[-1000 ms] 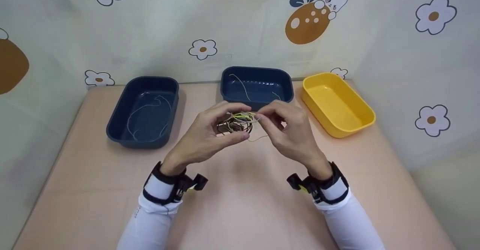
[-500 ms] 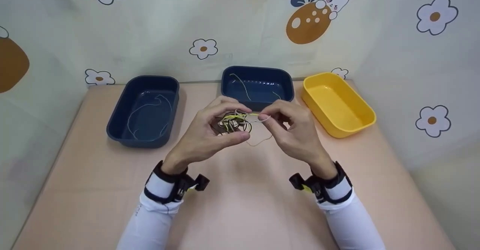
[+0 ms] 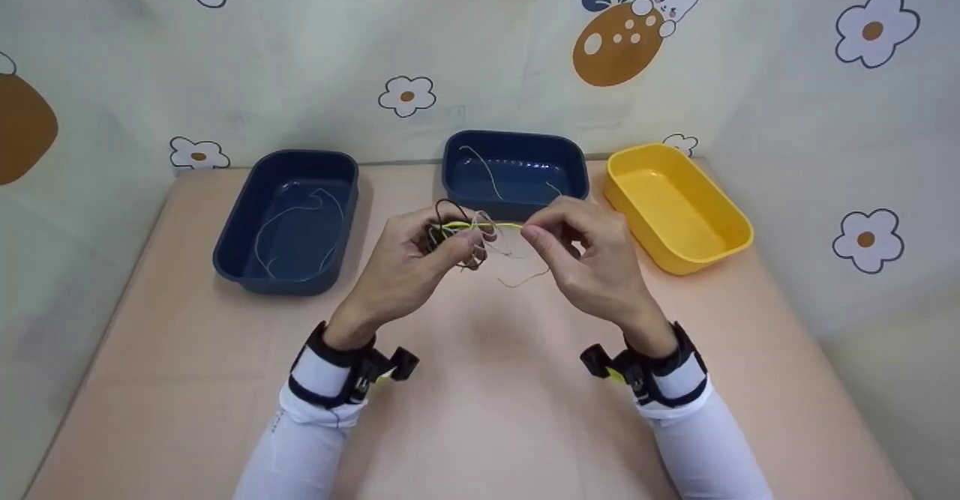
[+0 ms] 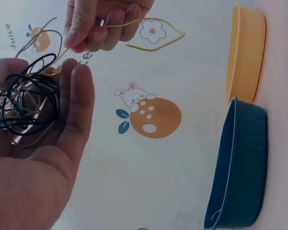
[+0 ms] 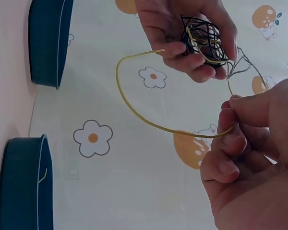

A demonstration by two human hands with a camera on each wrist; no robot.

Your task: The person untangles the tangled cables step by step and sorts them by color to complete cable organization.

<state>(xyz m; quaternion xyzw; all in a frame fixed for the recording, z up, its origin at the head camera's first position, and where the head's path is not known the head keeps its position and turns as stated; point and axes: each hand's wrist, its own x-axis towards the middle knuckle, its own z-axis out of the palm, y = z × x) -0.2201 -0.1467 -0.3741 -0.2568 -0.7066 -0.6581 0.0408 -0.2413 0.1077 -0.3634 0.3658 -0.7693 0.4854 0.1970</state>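
Note:
In front of my chest, my left hand point(image 3: 397, 264) holds a loose tangle of thin cords point(image 4: 31, 108), black, yellow and pale grey, with the thumb pressing over it. My right hand point(image 3: 592, 267) is close by on the right, pinching a yellow cord point(image 5: 144, 120) between thumb and index finger. That cord stretches taut from the tangle to the pinch, and its free end curves away below. Grey strands point(image 5: 245, 60) loop out of the tangle beside it. Part of the tangle is hidden behind the left thumb in the head view.
A dark blue bin point(image 3: 225, 260) at the left holds a pale string point(image 3: 260, 241). Another blue bin point(image 3: 517, 140) at the back holds yellowish string pieces point(image 3: 487, 170). A yellow bin point(image 3: 679, 223) stands to its right. A patterned cloth backdrop rises behind the pinkish table point(image 3: 480, 410).
My left thumb has closed down over the tangle, and black and grey loops stick up. The right hand has drawn slightly right; the pale strand across its fingertips has gone, leaving the yellow cord.

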